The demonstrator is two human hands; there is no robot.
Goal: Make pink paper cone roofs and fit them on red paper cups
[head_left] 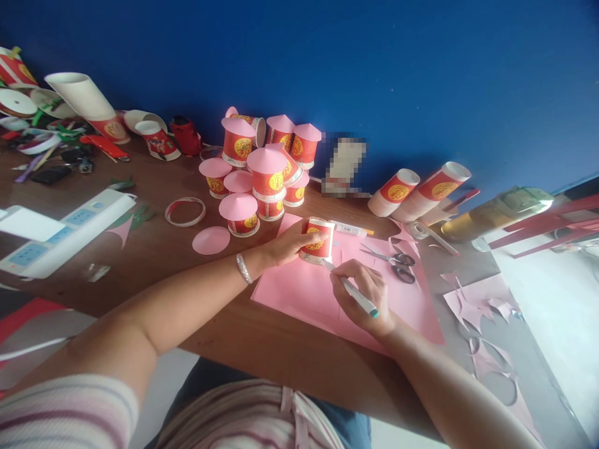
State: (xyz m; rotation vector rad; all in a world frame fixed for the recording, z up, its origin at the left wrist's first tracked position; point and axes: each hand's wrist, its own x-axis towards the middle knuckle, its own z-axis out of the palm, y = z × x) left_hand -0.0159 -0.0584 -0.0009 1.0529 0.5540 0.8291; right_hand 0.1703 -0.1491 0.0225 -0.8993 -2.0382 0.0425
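My left hand is closed round a red paper cup with a gold emblem and a pale band at its lower end. In my right hand is a white marker with a green end, its tip close to the cup's lower edge; whether it touches I cannot tell. Beneath both hands lies a pink paper sheet. Black-handled scissors rest on the sheet, to the right of the cup. Behind the cup lies a white glue-stick-like tube.
Several red cups with pink cone tops stand back left, beside a flat pink disc. Stacked paper cups lean at the back right. A white power strip lies left; pink scraps are at the right. A blue wall rises behind.
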